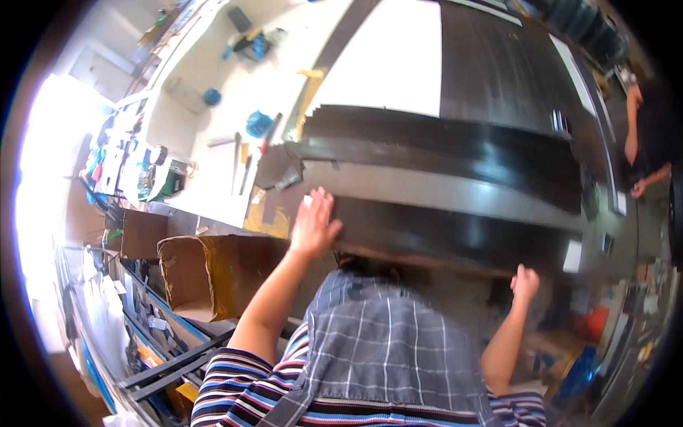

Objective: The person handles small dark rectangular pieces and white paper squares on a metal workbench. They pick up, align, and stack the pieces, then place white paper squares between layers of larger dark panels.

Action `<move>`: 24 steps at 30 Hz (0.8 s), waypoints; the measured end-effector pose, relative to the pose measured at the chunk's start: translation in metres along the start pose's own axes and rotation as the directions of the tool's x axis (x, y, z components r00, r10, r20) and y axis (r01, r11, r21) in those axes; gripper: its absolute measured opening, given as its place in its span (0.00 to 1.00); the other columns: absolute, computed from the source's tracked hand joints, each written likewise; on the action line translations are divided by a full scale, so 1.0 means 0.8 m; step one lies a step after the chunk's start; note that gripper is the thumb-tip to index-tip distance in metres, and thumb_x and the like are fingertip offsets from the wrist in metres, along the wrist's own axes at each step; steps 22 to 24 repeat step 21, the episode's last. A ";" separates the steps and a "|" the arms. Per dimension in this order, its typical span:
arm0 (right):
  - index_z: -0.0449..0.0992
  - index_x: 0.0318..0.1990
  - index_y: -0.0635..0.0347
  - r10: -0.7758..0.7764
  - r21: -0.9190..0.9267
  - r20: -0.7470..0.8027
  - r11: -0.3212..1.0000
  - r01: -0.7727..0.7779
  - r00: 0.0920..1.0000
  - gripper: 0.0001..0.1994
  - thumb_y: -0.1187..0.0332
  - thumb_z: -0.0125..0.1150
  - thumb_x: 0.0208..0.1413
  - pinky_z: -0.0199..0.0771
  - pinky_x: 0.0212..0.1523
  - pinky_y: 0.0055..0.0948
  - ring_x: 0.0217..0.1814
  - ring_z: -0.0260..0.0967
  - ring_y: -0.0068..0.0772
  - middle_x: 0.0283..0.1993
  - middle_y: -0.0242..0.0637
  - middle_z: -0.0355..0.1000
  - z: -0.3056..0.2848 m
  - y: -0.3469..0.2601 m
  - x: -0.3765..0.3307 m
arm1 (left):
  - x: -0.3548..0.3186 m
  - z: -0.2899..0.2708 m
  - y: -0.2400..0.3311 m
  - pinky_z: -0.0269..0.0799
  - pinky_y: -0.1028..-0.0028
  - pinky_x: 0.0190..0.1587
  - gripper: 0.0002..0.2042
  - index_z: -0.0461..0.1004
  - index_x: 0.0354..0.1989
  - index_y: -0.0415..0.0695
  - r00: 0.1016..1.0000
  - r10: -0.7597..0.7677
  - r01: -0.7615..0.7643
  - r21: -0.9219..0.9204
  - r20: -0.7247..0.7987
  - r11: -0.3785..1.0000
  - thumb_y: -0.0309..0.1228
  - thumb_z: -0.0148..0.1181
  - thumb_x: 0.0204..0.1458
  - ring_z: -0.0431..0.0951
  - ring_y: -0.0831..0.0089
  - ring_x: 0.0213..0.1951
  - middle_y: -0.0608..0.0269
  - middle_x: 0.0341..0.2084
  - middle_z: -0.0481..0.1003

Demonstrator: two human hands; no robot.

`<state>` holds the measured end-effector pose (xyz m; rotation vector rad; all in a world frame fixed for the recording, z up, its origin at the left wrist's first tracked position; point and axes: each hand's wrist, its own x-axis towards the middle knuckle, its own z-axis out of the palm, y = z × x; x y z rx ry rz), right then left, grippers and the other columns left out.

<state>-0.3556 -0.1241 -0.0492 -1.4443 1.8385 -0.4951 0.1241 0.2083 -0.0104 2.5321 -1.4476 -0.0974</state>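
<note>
A stack of long black panels (455, 153) with a grey band along its side lies across the middle of the view. My left hand (313, 224) lies against the near left edge of the stack, fingers stretched up over it and thumb out to the right. My right hand (525, 281) reaches up to the stack's lower right edge, fingers curled at its underside. Both forearms rise from striped sleeves on either side of a grey checked bib (384, 341).
An open cardboard box (213, 274) stands just left of my left arm, above a metal rack (163, 363). Behind it, a white bench (235, 107) carries hand tools and blue rolls. A white sheet (391, 57) and dark boards (498, 64) lie beyond. Another person (644, 142) stands far right.
</note>
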 end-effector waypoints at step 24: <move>0.78 0.40 0.62 -0.548 0.406 0.739 0.827 0.389 0.393 0.08 0.68 0.57 0.61 0.73 0.28 0.20 0.26 0.73 0.22 0.29 0.36 0.76 0.470 -0.520 -0.306 | 0.080 -0.099 -0.319 0.52 0.52 0.66 0.29 0.63 0.64 0.42 0.901 -0.239 0.114 -0.336 -0.361 0.935 0.39 0.61 0.54 0.55 0.44 0.67 0.46 0.64 0.61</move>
